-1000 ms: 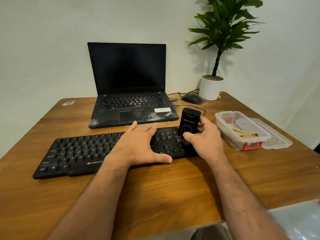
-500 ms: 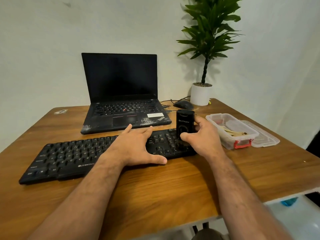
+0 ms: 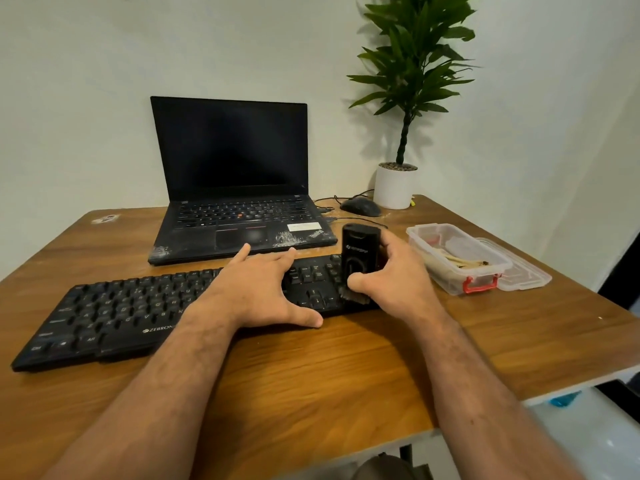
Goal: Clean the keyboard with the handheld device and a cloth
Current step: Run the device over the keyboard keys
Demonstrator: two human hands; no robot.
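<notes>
Brushing stage, apparently early: handheld device (image 3: 360,252) upright on right end of keyboard (image 3: 145,317), bristles down on keys, gripped round its body by right hand (image 3: 398,282). Left hand (image 3: 263,292) spread flat, fingers straight, pressing mid-keyboard. Left key block and cloth wipe judged outstanding; no cloth identifiable, possibly in plastic box (image 3: 457,258). Keyboard black, lying across wooden desk (image 3: 311,393), near laptop (image 3: 235,188).

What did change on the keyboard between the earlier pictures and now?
Very little changed. The right hand keeps gripping the handheld device upright on the right end of the keyboard, its brush still on the keys. The left hand stays spread flat on the keyboard. Only the camera shifted; the laptop and plastic container did not move.
</notes>
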